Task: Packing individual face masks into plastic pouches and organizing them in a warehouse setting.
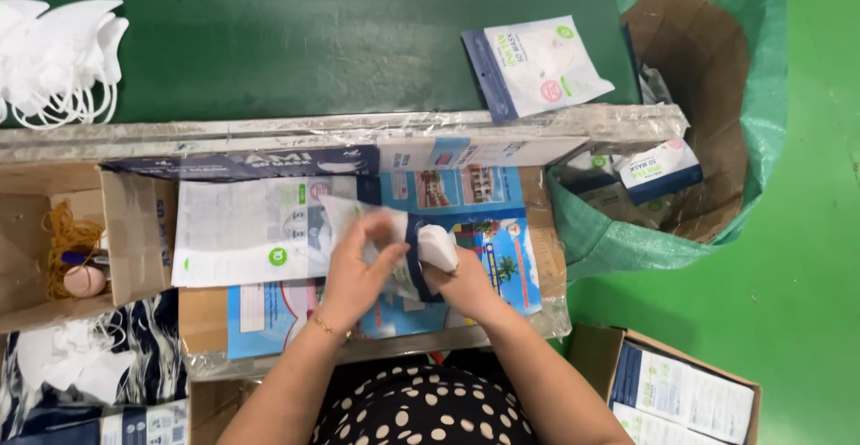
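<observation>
My left hand (363, 266) grips a clear plastic pouch (394, 257) with a blue edge, holding it over the work board. My right hand (461, 279) grips a folded white face mask (437, 246) whose end sits at the pouch's mouth. Both hands meet over a colourful printed sheet (502, 239) on the board. A stack of flat empty pouches (242, 230) lies just left of my left hand.
A pile of white masks (58, 51) lies at the far left on the green belt (296, 42). One packed mask pouch (537, 64) rests on the belt at right. A green-lined carton (708, 96) holds packed pouches. Boxes stand at left (54, 239) and lower right (681, 391).
</observation>
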